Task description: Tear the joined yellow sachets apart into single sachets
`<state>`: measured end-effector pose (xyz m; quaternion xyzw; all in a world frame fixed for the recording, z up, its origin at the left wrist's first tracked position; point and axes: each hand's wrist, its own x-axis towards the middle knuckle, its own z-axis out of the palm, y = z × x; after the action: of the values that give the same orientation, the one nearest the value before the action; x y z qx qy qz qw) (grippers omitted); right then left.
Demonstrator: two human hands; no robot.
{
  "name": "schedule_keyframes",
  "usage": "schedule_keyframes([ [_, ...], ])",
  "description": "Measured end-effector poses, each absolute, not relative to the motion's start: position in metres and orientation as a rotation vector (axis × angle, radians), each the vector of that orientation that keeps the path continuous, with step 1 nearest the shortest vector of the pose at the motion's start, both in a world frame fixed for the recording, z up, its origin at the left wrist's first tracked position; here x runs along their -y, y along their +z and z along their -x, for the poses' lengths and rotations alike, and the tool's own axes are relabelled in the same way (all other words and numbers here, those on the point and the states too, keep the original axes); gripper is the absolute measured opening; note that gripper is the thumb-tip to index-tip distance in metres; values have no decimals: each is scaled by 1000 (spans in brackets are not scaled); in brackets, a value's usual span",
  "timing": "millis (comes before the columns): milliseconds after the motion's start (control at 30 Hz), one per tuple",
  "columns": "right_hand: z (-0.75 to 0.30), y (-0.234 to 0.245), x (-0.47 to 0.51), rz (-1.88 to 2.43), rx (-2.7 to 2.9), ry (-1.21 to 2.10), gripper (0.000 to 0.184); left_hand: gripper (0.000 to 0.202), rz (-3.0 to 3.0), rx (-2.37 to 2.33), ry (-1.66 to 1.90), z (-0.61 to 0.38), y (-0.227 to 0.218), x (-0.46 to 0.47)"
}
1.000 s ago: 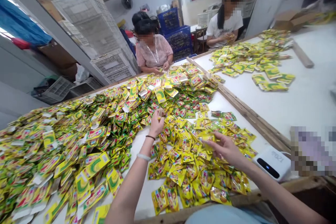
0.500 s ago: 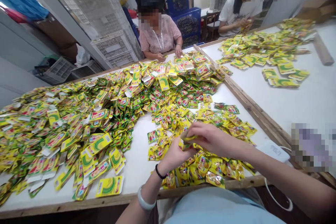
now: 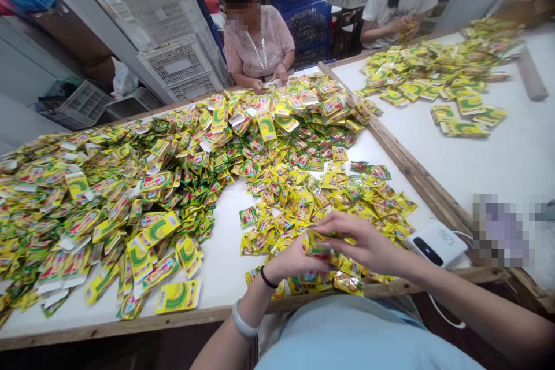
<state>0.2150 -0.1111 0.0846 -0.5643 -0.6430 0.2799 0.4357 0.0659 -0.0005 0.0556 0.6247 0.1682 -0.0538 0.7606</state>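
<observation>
Near the table's front edge, my left hand (image 3: 291,257) and my right hand (image 3: 351,236) are close together. Between them is a small yellow, green and red packet (image 3: 318,247), with the fingers of both hands closed on it. My fingers cover much of it, so whether it is a sachet or a small carton is hard to tell. Below and around my hands lie many shiny yellow sachets (image 3: 299,196). Off to the left is a large heap of flat yellow cartons with green curves, such as this carton (image 3: 177,296), mixed with green sachets.
A wooden strip (image 3: 403,156) divides the white table (image 3: 229,214). On its right are more yellow cartons (image 3: 459,127) and a wooden block (image 3: 531,75). A white power bank (image 3: 436,243) with a cable lies by my right forearm. Two people sit across the table.
My hands still hold a packet, and the fingers have shifted around it; more of its green and red side shows. The view has tilted slightly downward.
</observation>
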Motion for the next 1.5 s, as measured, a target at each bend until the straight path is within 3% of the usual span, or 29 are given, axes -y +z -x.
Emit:
schedule_keyframes([
  [133, -220, 78, 114, 1509, 1379, 682, 15, 29, -1333, -381, -90, -67, 54, -2],
  [433, -218, 80, 125, 1433, 1720, 911, 18, 89, -1641, -337, 22, -73, 58, 7],
  [500, -240, 80, 131, 1512, 1655, 696, 19, 85, -1777, -358, 94, -67, 60, -6],
  [600, -295, 85, 146, 1844, 1372, 120, 19, 58, -2087, -565, 333, -39, 51, -51],
  [667, -330, 86, 157, 2151, 1156, -259, 25, 58, -2283, -769, 416, -13, 33, -89],
  [733, -345, 81, 164, 2349, 1149, -403, 35, 59, -2368, -876, 281, 12, 11, -120],
  [867, -313, 46, 157, 2406, 1604, -126, 33, 48, -2381, -940, 294, 39, -21, -139],
  [1033, -276, 14, 144, 2468, 1810, -81, 18, 35, -1924, -1205, 729, 25, -4, -117],
  [1133, -286, 22, 139, 2395, 1681, 5, 22, 37, -1576, -1050, 772, 1, 18, -95],
  [1267, -276, 54, 119, 1964, 1453, 327, 23, 31, -1149, -719, 505, -37, 35, -58],
  [1367, -248, 73, 94, 1640, 1496, 588, 21, 29, -1039, -650, 425, -58, 41, -30],
  [1500, -225, 75, 71, 1556, 1581, 616, 17, 34, -1062, -652, 371, -68, 46, -10],
])
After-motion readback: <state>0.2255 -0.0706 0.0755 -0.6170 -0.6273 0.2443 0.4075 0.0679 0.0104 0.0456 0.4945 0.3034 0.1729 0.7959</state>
